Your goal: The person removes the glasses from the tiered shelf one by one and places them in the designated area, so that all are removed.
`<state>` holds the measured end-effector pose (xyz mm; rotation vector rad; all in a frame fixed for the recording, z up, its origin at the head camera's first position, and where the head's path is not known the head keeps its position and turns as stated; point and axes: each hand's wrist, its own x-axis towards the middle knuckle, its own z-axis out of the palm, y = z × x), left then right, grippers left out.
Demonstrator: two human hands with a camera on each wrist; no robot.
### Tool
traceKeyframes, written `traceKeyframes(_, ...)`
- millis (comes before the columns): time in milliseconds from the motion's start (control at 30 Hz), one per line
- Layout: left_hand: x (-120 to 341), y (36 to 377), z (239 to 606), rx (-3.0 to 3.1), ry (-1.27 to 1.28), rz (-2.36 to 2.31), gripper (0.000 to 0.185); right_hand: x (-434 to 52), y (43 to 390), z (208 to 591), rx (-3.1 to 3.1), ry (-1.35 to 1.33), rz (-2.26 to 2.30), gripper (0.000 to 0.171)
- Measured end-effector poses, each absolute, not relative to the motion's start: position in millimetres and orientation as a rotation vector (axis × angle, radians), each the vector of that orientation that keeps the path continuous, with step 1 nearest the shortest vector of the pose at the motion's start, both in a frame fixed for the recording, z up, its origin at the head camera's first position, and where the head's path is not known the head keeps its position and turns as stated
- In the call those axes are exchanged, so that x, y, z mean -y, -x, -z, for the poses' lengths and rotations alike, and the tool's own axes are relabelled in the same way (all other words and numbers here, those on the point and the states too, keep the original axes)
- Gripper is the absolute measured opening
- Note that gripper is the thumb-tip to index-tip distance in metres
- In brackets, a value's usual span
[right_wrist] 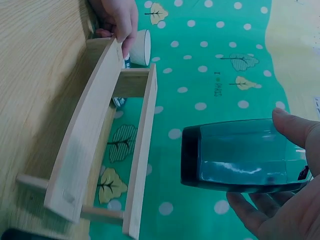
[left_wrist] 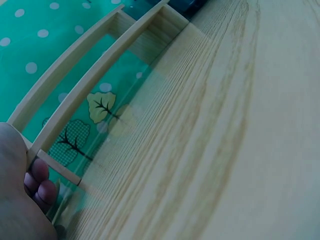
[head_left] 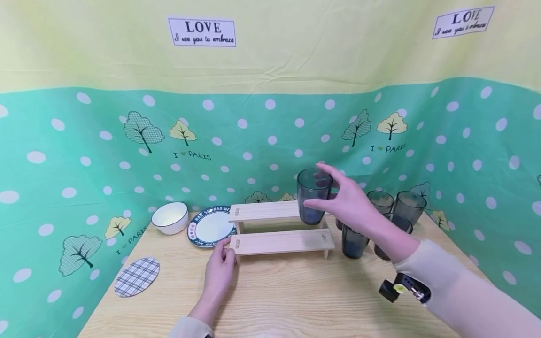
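While left hand (head_left: 220, 270) steadies rack (head_left: 281, 241); right hand (head_left: 351, 202) around glass (head_left: 313, 196).

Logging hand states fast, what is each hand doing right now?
Left hand: holds the left end of the pale wooden two-step rack, fingers curled on its lower step.
Right hand: grips a dark smoky glass tumbler above the rack.
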<state>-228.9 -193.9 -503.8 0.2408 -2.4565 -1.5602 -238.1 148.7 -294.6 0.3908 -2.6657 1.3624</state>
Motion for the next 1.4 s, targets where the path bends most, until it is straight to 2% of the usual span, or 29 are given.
traceKeyframes(667, 194, 229, 505, 2.474, -0.243, 1.578, 0.051, -238, 203, 294, 2.695, -0.204, -1.180, 0.114)
traceKeyframes(1033, 194, 228, 504, 2.468, -0.246, 1.588, 0.050, -281, 198, 301, 2.647, -0.150, -1.148, 0.107)
traceKeyframes(1400, 194, 229, 504, 2.472, -0.249, 1.583, 0.051, -323, 199, 311, 2.650, -0.013, -1.129, 0.110)
